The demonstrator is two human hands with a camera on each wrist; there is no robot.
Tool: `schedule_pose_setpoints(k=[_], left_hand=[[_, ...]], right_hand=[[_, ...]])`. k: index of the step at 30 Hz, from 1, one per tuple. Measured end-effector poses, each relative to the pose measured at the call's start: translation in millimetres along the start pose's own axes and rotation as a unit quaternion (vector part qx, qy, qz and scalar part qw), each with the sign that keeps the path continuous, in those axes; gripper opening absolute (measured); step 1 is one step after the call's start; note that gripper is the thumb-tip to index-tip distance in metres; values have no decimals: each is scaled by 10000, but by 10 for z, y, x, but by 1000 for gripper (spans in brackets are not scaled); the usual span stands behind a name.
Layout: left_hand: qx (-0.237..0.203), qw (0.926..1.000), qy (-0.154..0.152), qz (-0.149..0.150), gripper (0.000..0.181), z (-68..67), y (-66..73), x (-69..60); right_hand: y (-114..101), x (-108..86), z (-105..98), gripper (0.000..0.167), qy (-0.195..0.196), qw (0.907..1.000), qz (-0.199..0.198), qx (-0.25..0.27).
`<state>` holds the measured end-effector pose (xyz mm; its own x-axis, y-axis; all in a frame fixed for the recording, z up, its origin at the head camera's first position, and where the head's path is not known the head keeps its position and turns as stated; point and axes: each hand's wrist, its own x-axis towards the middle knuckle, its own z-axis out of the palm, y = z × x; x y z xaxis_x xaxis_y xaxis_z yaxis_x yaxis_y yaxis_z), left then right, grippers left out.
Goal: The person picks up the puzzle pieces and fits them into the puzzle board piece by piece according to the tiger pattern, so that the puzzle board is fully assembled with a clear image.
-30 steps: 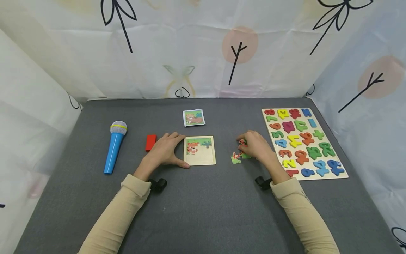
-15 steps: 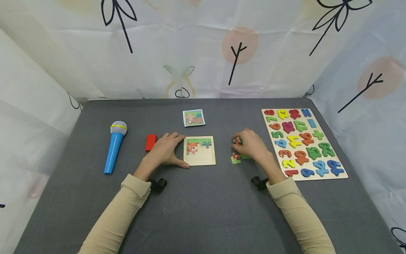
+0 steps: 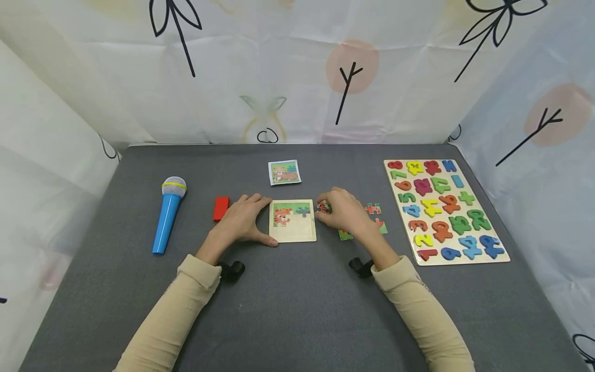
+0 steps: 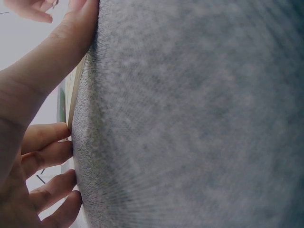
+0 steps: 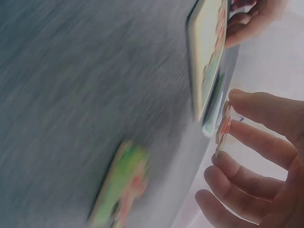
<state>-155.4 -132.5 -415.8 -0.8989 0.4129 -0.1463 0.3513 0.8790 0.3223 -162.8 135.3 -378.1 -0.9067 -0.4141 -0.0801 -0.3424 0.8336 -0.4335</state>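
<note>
In the head view my left hand [image 3: 243, 221] rests on the table at the left side of a wooden puzzle tray [image 3: 302, 235], thumb at its near corner and fingers at its far one. Puzzle pieces with a red animal and greenery fill the tray's top row and part of its left. My right hand [image 3: 344, 211] is just right of the tray, pinching a puzzle piece [image 5: 224, 126] between thumb and fingertips, raised above the table. Loose puzzle pieces [image 3: 373, 208] lie behind that hand, one partly hidden by it; a blurred piece [image 5: 121, 183] shows in the right wrist view.
A picture card [image 3: 284, 172] lies beyond the tray. To the left are a red block [image 3: 221, 208] and a blue toy microphone [image 3: 168, 216]. A number puzzle board [image 3: 446, 212] lies at the right. Printed cloth [image 3: 297, 67] encloses the grey table.
My right hand has picked up a puzzle piece from the loose ones and carried it left to the tray's right edge, uncovering other pieces. The left hand has stayed in place.
</note>
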Motion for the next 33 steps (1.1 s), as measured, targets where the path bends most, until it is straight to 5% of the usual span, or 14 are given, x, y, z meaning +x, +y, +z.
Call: schedule_pose_setpoints(k=[15, 33], left_hand=[[-46, 9999, 12, 106, 114, -13, -11, -1], [-50, 9999, -1, 96, 113, -4, -9, 4]], right_hand=[[-436, 205, 285, 27, -223, 9985, -380, -336], [-461, 205, 383, 35, -317, 9974, -97, -640]])
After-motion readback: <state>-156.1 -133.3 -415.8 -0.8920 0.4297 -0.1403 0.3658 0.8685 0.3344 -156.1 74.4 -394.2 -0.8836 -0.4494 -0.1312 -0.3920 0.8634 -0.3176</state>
